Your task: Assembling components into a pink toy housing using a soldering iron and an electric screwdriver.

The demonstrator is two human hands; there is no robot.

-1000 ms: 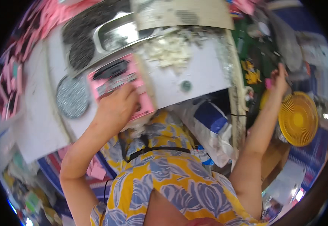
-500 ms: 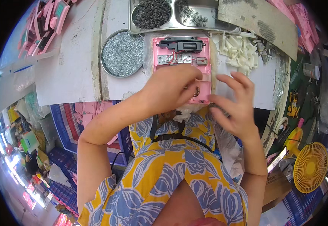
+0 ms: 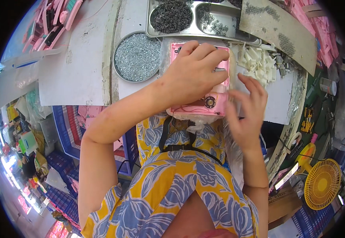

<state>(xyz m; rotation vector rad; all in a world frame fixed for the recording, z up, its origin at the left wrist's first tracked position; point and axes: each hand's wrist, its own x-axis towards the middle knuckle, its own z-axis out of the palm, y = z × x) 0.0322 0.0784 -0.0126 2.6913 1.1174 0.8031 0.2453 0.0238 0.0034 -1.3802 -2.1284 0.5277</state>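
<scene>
One left hand (image 3: 194,75), grip unclear, overlies one pink case (image 3: 221,104) beside one spread right hand (image 3: 247,115).

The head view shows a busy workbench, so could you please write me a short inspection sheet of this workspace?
Surface: white worktable, marked in places.
Things: open pink casing with a round dark part at its lower right.
Clutter: white plastic parts heaped right of the casing; silver metal pieces in a round dish; dark spring-like pieces in a metal tray.
Hands: left hand over the casing, grip hidden; right hand open by its right edge, contact unclear.
Cables: thin dark cord near the fan.
Surroundings: blue crate below the table's edge; fan is yellow.
</scene>
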